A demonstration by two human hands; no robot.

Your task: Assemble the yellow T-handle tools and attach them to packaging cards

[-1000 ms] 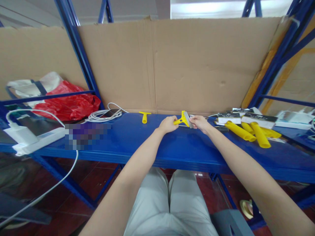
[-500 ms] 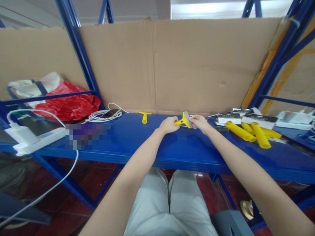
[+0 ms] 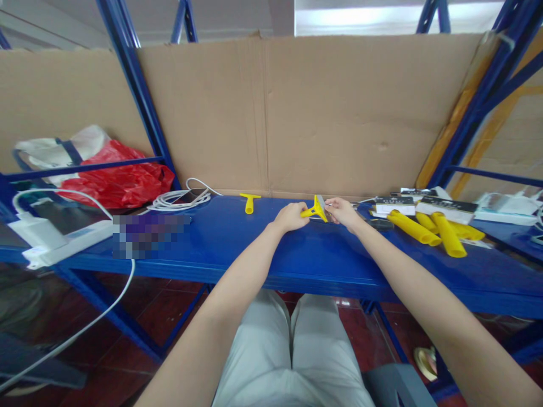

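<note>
My left hand is closed round the short stem of a yellow scraper, just above the blue tabletop. The scraper's wide end faces right, and a flat grey metal blade lies along it. At that wide end my right hand pinches the blade between thumb and fingers, covering part of it. Another yellow T-shaped scraper head rests apart on the table, left of my hands.
Several yellow handle tubes lie at the right beside small black-and-white boxes. A dark tool is near my right wrist. Coiled white cable, a power strip and a red bag are at left. Cardboard stands behind.
My right hand has shifted slightly left, and its fingers cover more of the blade. My left hand stays in place on the scraper.
</note>
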